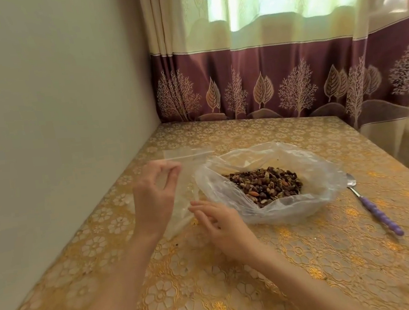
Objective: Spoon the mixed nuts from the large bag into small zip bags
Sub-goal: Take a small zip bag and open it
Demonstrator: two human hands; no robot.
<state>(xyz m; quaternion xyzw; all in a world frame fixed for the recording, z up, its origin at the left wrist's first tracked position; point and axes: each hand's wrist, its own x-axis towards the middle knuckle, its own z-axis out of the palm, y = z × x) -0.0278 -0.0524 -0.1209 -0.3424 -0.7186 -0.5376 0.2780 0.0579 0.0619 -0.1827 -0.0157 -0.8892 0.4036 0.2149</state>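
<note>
On the table (299,258), left of the big bag: step in hand, by my reading, is getting a small zip bag ready, not yet spooning.
Left hand (153,199): raised over the zip bags (175,173), thumb and fingertips pinched together, apparently on a clear edge of one; the film is too faint to be sure.
Right hand (221,225): low and just beside the zip bags' near edge, fingers loosely extended toward the plastic, gripping nothing that shows.
Zip bags: clear, flat, lying between the wall (53,108) and the big bag; how many there are cannot be told.
Big bag (265,186): mouth spread wide, lying on the table.
Nuts (265,186): a dark heap inside the big bag, none visible in a small bag.
Spoon (372,204): purple handle, on the table right of the big bag, apart from both hands, untouched.
Progress: early, judging by no filled bag in sight.
Next move calls for: parting the zip mouth and holding it open with the left hand, then the right hand reaching across the big bag for the spoon.
Risk: thin film may cling shut.
</note>
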